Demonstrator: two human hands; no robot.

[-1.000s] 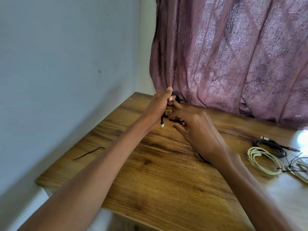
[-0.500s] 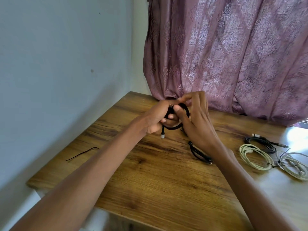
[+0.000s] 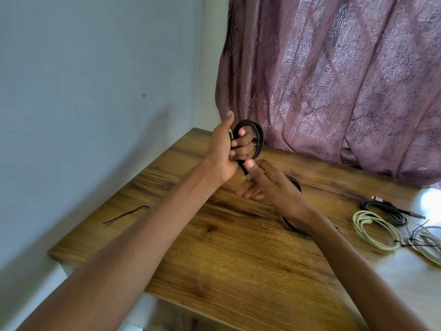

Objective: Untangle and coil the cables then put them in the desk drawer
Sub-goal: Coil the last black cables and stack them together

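My left hand (image 3: 225, 151) holds a black cable (image 3: 259, 137) wound into a small coil, raised above the far left part of the wooden desk (image 3: 214, 259). Its fingers curl through the loop. Just below, my right hand (image 3: 265, 182) pinches the loose end of that same cable with thumb and forefinger. Another black cable (image 3: 292, 225) lies on the desk, mostly hidden under my right wrist. Coiled cables rest at the right: a cream one (image 3: 374, 229), a black one (image 3: 384, 210) and a white one (image 3: 427, 244). No drawer is in view.
A thin dark tie strip (image 3: 126, 214) lies near the desk's left edge beside the grey wall (image 3: 83, 103). A mauve patterned curtain (image 3: 334, 80) hangs behind the desk's far edge.
My left hand lifted the black coil higher and turned it upright. My right hand dropped from the coil's top to its loose end below.
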